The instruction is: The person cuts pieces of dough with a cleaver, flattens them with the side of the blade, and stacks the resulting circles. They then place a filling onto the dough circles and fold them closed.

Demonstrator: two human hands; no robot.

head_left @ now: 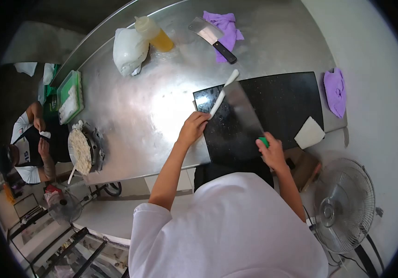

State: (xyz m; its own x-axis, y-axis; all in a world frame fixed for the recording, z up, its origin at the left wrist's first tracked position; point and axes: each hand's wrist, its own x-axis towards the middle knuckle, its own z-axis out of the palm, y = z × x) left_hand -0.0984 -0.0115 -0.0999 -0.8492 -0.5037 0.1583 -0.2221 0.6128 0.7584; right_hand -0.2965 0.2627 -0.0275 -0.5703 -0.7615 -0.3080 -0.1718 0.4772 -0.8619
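Note:
A thin white dough rope (218, 99) lies slantwise over the left end of the black cutting board (284, 95), its far tip reaching past the board's edge. My left hand (194, 127) has its fingers closed at the near end of the rope, by the board's left edge. In my right hand (271, 150) is a broad-bladed knife (245, 111) with a green handle. The wide blade slants up and left over the board, and its far corner overlaps the rope in this view. Wet specks dot the board around the blade.
Behind the board lie a black-handled cleaver (213, 37) and a purple cloth (226, 28). A squeeze bottle (155, 34) stands beside a white bag (130, 50). A white scraper (309, 133) rests at the board's right corner. Left, a person (32, 143) works near a bowl (82, 150).

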